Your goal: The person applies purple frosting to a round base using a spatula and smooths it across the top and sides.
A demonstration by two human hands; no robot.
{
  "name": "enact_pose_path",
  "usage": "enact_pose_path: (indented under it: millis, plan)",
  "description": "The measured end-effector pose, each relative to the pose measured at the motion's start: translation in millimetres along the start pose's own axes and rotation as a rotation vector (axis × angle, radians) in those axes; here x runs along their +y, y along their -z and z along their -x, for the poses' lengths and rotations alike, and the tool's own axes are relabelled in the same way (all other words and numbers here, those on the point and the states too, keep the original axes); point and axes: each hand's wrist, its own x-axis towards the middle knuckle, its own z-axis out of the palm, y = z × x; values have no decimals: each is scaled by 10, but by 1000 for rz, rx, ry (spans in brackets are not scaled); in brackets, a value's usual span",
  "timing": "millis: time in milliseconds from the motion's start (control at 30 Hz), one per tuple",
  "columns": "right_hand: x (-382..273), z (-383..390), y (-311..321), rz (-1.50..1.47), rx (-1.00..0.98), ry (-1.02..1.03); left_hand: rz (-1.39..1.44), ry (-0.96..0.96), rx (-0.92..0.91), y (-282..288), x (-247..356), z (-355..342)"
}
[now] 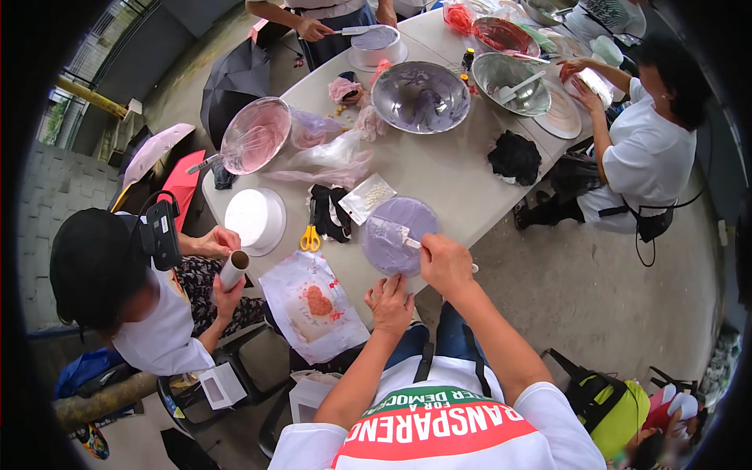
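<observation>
A round cake [419, 215] covered in pale purple icing sits at the near edge of the table. My right hand [446, 266] is closed round the handle of an icing spatula [409, 241], whose blade lies flat on the cake's top and is smeared with icing. Beside the cake's near edge, my left hand [390, 304] has its fingers stretched out; the fingertips seem to touch the rim or the stand, I cannot tell which. A small white packet [368, 197] with pale beads in it lies just beyond the cake.
Left of the cake are yellow-handled scissors [311, 238], a white cake [255, 219] and a printed sheet [313, 305]. Farther off stand a bowl of pink icing [257, 135] and a steel bowl [421, 98] with purple smears. Co-workers stand or sit around the table.
</observation>
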Motion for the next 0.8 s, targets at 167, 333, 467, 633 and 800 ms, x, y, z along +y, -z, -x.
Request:
enact_pose_path:
  millis: [167, 333, 467, 633, 800]
  plan:
    - [156, -10, -125, -21, 50, -66, 5, -10, -65, 65, -6, 3]
    - [419, 36, 78, 34, 92, -177, 2, -12, -93, 103, -8, -14]
    - [555, 120, 333, 4, 123, -209, -5, -11, -80, 117, 11, -32]
    - [422, 264, 464, -96, 133, -157, -12, 10, -93, 126, 38, -36]
    - [239, 238, 152, -117, -16, -33, -21, 28, -96, 131, 99, -57]
